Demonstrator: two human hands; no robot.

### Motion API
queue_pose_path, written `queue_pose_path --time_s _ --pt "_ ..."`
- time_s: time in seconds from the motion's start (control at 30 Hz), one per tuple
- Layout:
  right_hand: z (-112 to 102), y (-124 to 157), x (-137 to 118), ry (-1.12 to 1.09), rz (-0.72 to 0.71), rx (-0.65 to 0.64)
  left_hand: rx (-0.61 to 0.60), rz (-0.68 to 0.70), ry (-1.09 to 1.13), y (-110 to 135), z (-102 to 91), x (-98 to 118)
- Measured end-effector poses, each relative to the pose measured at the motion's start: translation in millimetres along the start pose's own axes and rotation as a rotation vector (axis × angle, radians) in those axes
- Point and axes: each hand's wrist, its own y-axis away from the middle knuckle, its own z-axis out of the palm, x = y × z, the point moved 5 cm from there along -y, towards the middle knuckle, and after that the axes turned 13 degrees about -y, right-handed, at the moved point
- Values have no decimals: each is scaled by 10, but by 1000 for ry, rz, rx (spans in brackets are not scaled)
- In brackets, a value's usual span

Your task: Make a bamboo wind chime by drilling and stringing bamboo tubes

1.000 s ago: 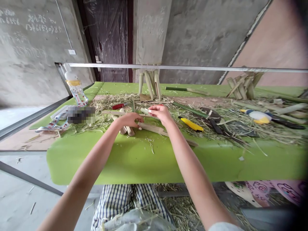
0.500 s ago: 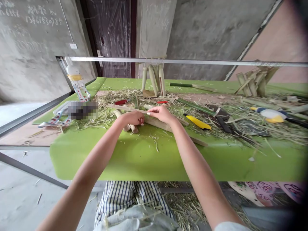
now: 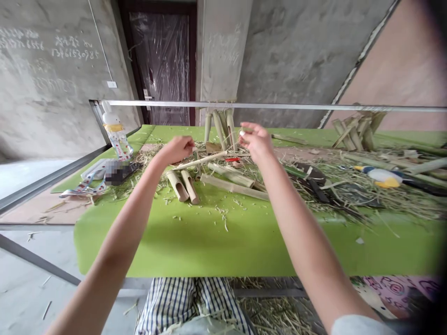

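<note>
My left hand point(image 3: 179, 150) is raised over the shavings with its fingers curled together; whatever they pinch is hidden. To the right, my right hand point(image 3: 257, 142) is held up with bent fingers, and thin pale strands show close to its fingertips. Between and below the hands lies a narrow bamboo strip point(image 3: 204, 160), its left end by two short bamboo tubes point(image 3: 177, 186). A split bamboo length point(image 3: 232, 176) and a longer flat bamboo piece point(image 3: 233, 187) lie below my right hand. A small red object point(image 3: 232, 159) sits behind them.
Bamboo pieces point(image 3: 220, 128) hang from the metal rail point(image 3: 286, 106); another bamboo cluster point(image 3: 361, 132) is at right. A bottle point(image 3: 118, 139) and a strap point(image 3: 84, 186) are at left. Shavings, dark tools point(image 3: 319, 186) and a white-and-yellow object point(image 3: 384, 177) lie right on the green-covered table point(image 3: 195, 246).
Both hands have left the bamboo strip, lifted and moved apart toward the back of the table. The strip now lies across the pieces. The yellow-handled tool is now hidden; the view has tilted up.
</note>
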Motion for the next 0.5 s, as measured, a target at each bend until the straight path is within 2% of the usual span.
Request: queue_pose_path --time_s 0.13,0.23,0.33,0.5 --pt "139 -351 -453 -53 -88 -33 112 -4 -82 -224 -587 144" --pt "310 -442 -583 -81 -52 -95 122 26 -133 -408 -869 318" --pt "436 -404 -570 -102 -7 -96 141 17 -179 -511 -1014 447" --pt "534 -321 -550 -56 -7 -108 203 25 -158 -508 -1138 566"
